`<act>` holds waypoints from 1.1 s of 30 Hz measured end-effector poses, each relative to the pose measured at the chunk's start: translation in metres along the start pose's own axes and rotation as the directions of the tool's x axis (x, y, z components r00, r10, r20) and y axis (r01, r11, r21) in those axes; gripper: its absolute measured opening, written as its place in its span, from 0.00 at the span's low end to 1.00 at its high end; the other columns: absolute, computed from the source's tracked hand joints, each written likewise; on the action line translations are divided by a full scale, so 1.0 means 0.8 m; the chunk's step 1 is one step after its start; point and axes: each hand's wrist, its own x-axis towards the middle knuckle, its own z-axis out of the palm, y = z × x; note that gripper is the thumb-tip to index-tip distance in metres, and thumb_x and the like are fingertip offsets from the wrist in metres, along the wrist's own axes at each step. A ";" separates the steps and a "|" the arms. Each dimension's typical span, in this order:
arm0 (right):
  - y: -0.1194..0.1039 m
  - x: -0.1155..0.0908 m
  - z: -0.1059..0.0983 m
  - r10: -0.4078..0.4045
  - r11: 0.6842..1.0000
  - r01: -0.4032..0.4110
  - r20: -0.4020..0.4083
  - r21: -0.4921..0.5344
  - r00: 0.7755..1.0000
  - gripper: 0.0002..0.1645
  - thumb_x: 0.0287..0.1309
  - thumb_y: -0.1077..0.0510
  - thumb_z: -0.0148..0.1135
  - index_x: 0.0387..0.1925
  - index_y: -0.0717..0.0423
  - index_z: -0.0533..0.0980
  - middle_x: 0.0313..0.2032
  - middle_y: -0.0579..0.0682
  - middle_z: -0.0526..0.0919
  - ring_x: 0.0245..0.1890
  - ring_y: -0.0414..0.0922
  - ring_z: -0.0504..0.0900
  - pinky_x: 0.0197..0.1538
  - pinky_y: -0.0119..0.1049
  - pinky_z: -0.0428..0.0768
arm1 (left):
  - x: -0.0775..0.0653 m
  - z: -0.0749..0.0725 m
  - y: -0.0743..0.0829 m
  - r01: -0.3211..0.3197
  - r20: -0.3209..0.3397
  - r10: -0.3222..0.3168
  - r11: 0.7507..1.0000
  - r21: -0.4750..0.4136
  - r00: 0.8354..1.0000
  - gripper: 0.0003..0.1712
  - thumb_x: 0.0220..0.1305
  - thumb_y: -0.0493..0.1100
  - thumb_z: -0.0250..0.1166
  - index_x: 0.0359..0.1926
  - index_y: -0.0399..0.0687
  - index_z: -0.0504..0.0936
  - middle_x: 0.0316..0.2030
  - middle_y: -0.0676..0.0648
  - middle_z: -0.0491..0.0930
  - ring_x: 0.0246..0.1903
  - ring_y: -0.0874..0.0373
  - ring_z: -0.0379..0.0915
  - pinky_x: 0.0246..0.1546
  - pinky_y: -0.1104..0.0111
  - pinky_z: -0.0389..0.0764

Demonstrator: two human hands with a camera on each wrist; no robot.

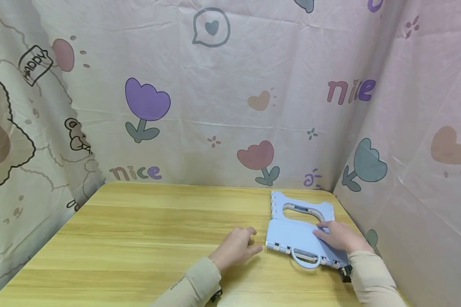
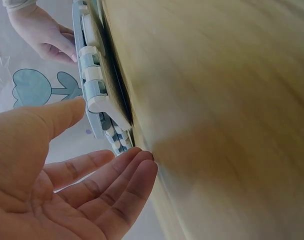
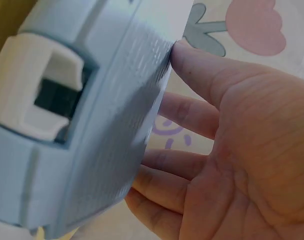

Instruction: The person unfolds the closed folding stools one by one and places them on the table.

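Observation:
A light blue folding stool [image 1: 292,233], folded flat with a handle loop at its near edge, lies on the table at the right. White hinge pieces [image 2: 94,75] along its side show in the left wrist view. My right hand [image 1: 339,236] rests on its top panel, fingertips touching the textured surface [image 3: 127,115]. Just off the stool's left corner, my left hand [image 1: 236,248] is held with spread fingers and nothing in it. In the left wrist view its thumb is right at the hinged edge, and its other fingertips are close to the tabletop.
The wood-grain table [image 1: 138,238] stretches away to the left. A printed curtain [image 1: 199,106] hangs behind it, with another stretch of cloth [image 1: 418,179] close along the right side, beside the stool and my right arm.

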 end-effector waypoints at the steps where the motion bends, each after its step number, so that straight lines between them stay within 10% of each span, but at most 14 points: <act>1: -0.004 0.000 0.001 -0.002 1.000 0.002 -0.002 -0.001 1.000 0.34 0.76 0.42 0.62 0.66 0.66 0.79 0.63 0.78 0.79 0.65 0.76 0.77 0.67 0.73 0.76 | 0.000 0.000 -0.001 -0.001 -0.001 0.001 1.000 -0.002 1.000 0.29 0.70 0.52 0.74 0.62 0.36 0.82 0.46 0.38 0.91 0.46 0.48 0.89 0.49 0.59 0.92; 19: -0.070 -0.005 0.016 -0.045 0.999 0.046 -0.031 0.007 0.998 0.33 0.74 0.43 0.65 0.65 0.65 0.80 0.62 0.71 0.83 0.65 0.72 0.80 0.70 0.70 0.76 | -0.011 -0.018 -0.022 -0.020 -0.023 0.019 0.998 -0.057 1.000 0.14 0.68 0.48 0.76 0.44 0.42 0.85 0.33 0.48 0.87 0.32 0.62 0.79 0.35 0.71 0.84; 33: -0.106 -0.015 0.024 -0.089 0.996 0.090 -0.089 0.005 0.992 0.27 0.69 0.44 0.71 0.57 0.63 0.85 0.56 0.65 0.89 0.58 0.66 0.86 0.65 0.65 0.83 | -0.022 -0.035 -0.050 0.031 -0.049 -0.035 0.997 -0.066 0.998 0.19 0.69 0.47 0.74 0.51 0.37 0.84 0.32 0.49 0.83 0.30 0.60 0.74 0.31 0.69 0.78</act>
